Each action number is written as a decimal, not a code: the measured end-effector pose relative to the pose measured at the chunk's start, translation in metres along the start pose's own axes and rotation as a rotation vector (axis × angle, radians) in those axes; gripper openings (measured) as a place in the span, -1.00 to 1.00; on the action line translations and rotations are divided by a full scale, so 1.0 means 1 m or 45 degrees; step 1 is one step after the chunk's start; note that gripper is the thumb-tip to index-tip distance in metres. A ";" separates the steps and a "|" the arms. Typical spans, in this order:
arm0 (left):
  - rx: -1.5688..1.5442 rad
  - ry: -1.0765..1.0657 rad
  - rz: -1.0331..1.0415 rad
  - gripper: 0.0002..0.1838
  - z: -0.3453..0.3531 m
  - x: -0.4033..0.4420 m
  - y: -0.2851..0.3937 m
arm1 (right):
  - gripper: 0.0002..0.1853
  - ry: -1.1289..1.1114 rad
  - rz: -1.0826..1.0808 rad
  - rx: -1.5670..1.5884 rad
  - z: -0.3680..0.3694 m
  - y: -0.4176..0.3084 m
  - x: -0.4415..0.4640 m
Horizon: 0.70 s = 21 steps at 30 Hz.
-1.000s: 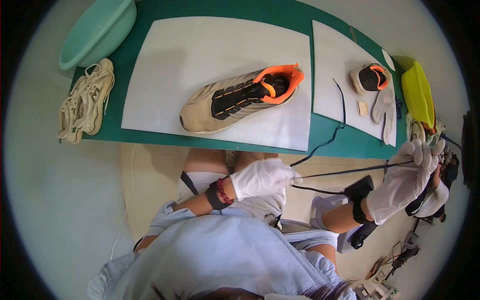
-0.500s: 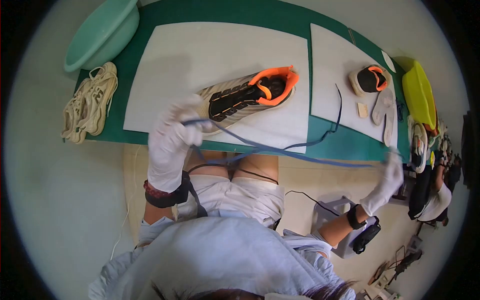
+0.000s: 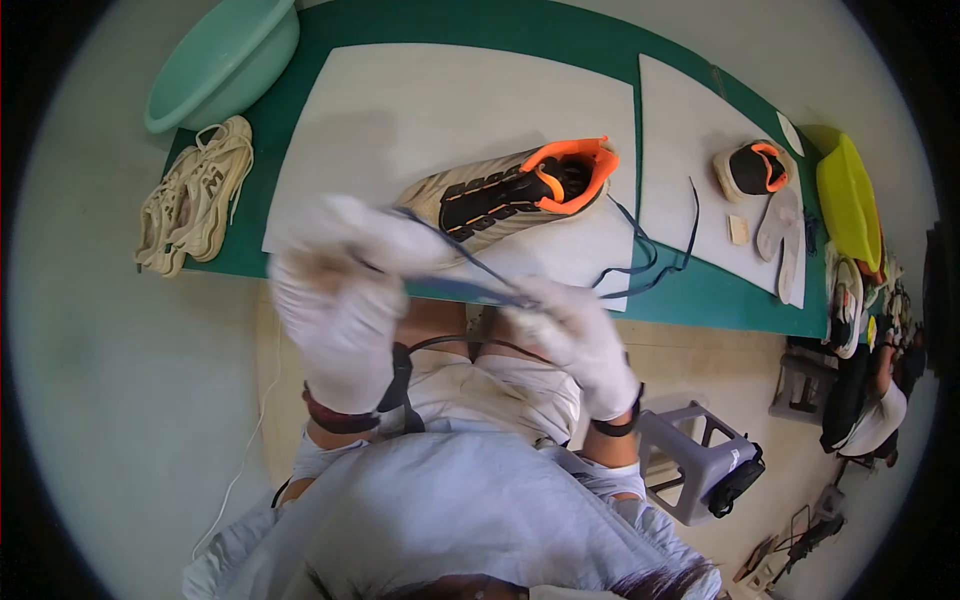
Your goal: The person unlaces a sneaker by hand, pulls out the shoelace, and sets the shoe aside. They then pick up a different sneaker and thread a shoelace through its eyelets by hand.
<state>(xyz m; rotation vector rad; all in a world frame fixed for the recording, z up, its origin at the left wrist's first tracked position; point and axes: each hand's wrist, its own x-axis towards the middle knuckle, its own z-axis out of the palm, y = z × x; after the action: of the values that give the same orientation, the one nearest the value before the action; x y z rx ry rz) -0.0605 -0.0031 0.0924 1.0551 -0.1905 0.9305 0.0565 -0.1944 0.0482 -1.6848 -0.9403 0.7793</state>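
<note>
A dark blue shoelace [image 3: 465,252] runs between my two white-gloved hands. My left hand [image 3: 345,285], blurred by motion, is closed on one part of it, over the front left of the white board [image 3: 440,100]. Closed on another part is my right hand [image 3: 575,335], at the table's front edge. Loose lace loops lie on the boards right of it. Just beyond my hands, a beige and black shoe [image 3: 500,200] with an orange collar lies on the board, its toe partly hidden by my left hand.
A green basin [image 3: 215,65] and white sneakers [image 3: 205,190] are at the left. Another orange-collared shoe [image 3: 752,170], insoles [image 3: 775,235] and a yellow basin [image 3: 848,205] are at the right. A grey stool [image 3: 690,450] stands below; another person [image 3: 872,415] is far right.
My right hand has come in from the far right toward my left hand, and the lace between them has shortened. More lace now lies looped on the table. My left hand has stayed near the board's left side.
</note>
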 end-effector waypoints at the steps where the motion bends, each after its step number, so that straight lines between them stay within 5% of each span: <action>1: -0.070 0.144 -0.019 -0.64 -0.009 0.003 0.005 | -0.61 0.115 0.165 0.162 -0.011 0.007 -0.012; 5: -0.001 0.481 -0.059 -0.53 -0.058 0.010 0.010 | -0.73 0.741 0.101 0.310 -0.094 0.053 -0.068; 7: 0.106 0.551 -0.092 -0.55 -0.077 0.004 0.000 | -0.76 1.268 0.130 0.353 -0.121 0.053 -0.085; 9: 0.380 0.560 -0.115 -0.59 -0.077 -0.001 -0.011 | -0.75 1.637 0.026 0.739 -0.137 0.040 -0.090; 13: 0.893 0.277 -0.294 -0.65 -0.039 -0.017 -0.015 | -0.64 1.517 -0.582 0.975 -0.145 0.007 -0.066; 17: 0.800 -0.374 -0.578 -0.52 0.008 -0.029 -0.029 | -0.75 1.165 -0.664 0.847 -0.081 -0.040 0.001; 21: -0.380 -0.030 -1.167 -0.24 0.023 -0.047 -0.052 | -0.76 0.489 -0.613 0.251 -0.011 -0.065 0.017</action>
<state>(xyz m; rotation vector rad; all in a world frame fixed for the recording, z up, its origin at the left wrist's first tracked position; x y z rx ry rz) -0.0447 -0.0564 0.0440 0.7449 0.1350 0.0535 0.0598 -0.1729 0.1121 -1.2979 -0.9099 0.2069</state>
